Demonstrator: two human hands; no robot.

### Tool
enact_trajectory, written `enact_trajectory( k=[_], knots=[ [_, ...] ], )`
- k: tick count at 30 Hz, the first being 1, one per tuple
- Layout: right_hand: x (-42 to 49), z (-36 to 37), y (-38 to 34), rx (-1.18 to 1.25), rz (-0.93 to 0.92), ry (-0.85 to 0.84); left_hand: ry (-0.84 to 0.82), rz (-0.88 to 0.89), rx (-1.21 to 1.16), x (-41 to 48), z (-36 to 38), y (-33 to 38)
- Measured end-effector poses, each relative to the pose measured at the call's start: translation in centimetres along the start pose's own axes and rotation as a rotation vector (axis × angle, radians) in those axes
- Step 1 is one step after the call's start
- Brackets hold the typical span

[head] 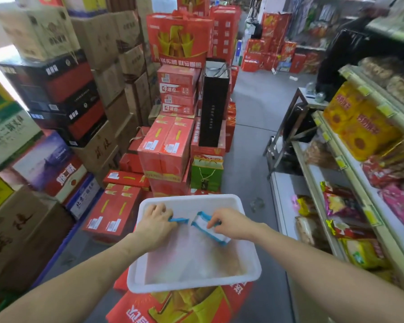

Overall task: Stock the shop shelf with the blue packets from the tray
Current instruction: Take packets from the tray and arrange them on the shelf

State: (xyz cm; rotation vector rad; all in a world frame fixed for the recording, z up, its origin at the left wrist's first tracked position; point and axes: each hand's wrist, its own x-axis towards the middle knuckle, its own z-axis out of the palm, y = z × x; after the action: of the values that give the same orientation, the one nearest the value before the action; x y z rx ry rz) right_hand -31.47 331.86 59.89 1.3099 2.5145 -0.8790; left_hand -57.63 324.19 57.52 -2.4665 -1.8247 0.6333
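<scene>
A white plastic tray (250,264) rests on red cartons in front of me. Inside it, my left hand (158,217) grips one blue-edged packet (179,220), seen edge on. My right hand (229,223) pinches a second blue and white packet (208,227), tilted up off the tray floor. The rest of the tray floor shows only a pale, blurred lining. The shop shelf (336,173) with snack packets runs along the right side.
Stacked red cartons (166,145) and brown boxes (103,43) fill the left and middle. A tall black bag (214,108) stands on the cartons. A grey floor aisle (247,159) runs ahead. A person in black (350,54) stands at the far right.
</scene>
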Motion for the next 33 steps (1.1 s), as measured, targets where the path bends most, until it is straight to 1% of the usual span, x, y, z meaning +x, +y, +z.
enact_trajectory(
  k=[2,5,8,10,12,15,17,19,22,25,28,33],
  knots=[
    [-1.0,-0.6,-0.3,0.085,0.002,0.005,-0.017,0.01,0.013,0.2,0.1,0.0],
    [-3.3,-2.2,-0.5,0.172,0.007,0.017,-0.059,0.006,-0.105,0.1,-0.1,0.2],
    [-6.3,-5.2,-0.3,0.25,0.021,0.047,-0.085,0.073,-0.168,0.0,-3.1,0.2],
    [-8.8,-7.7,0.2,0.317,0.02,0.055,-0.067,0.157,-0.188,0.6,-6.8,0.0],
    [-11.8,-10.7,1.4,0.361,0.046,0.048,-0.012,0.253,-0.236,1.7,-11.7,-0.1],
    [-17.3,-15.2,3.5,0.357,0.096,0.069,0.052,0.377,-0.355,4.1,-19.0,1.0],
    [-22.2,-18.2,4.7,0.305,0.147,0.106,0.1,0.452,-0.383,6.1,-24.1,2.7],
    [-27.8,-21.0,5.6,0.258,0.203,0.149,0.132,0.516,-0.372,7.1,-30.0,5.4],
    [-37.2,-24.5,7.0,0.126,0.289,0.239,0.194,0.741,-0.321,6.3,-39.6,11.3],
    [-47.3,-26.4,8.0,0.074,0.36,0.341,0.218,0.887,-0.313,4.6,-48.0,18.2],
    [-57.1,-26.0,8.6,0.011,0.478,0.463,0.251,1.045,-0.25,2.7,-54.4,26.3],
    [-72.1,-22.9,8.0,-0.037,0.691,0.681,0.314,1.322,-0.185,-1.7,-62.0,40.7]
  ],
)
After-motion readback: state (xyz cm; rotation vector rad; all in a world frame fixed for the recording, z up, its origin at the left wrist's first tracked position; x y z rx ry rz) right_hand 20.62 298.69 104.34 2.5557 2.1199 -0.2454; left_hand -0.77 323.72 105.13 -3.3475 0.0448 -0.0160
